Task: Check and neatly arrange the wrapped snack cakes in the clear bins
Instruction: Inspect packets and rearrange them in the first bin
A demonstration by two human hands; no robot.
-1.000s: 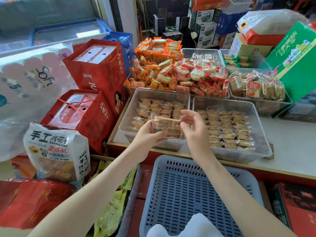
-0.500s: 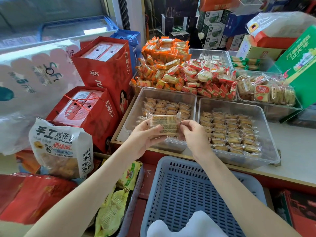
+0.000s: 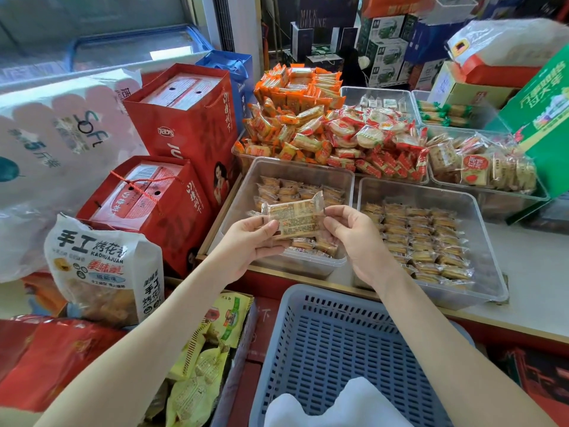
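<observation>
Both hands hold one wrapped snack cake [image 3: 297,217] above the left clear bin [image 3: 243,195], its printed label side facing me. My left hand [image 3: 251,241] pinches the wrapper's left end and my right hand [image 3: 354,238] pinches its right end. The left clear bin holds rows of the same cakes toward its back and front right. The right clear bin [image 3: 480,241] beside it holds several neat rows of wrapped cakes [image 3: 421,238].
A grey perforated basket [image 3: 332,343] with a white cloth [image 3: 335,408] sits below my arms. Bins heaped with orange snacks [image 3: 292,118] and red snacks [image 3: 378,140] stand behind. Red gift bags [image 3: 184,124] and a white snack bag [image 3: 101,269] crowd the left; a green box [image 3: 545,118] leans right.
The cake has been turned up from edge-on so its label faces me, still held between both hands over the left bin. The camera has shifted slightly.
</observation>
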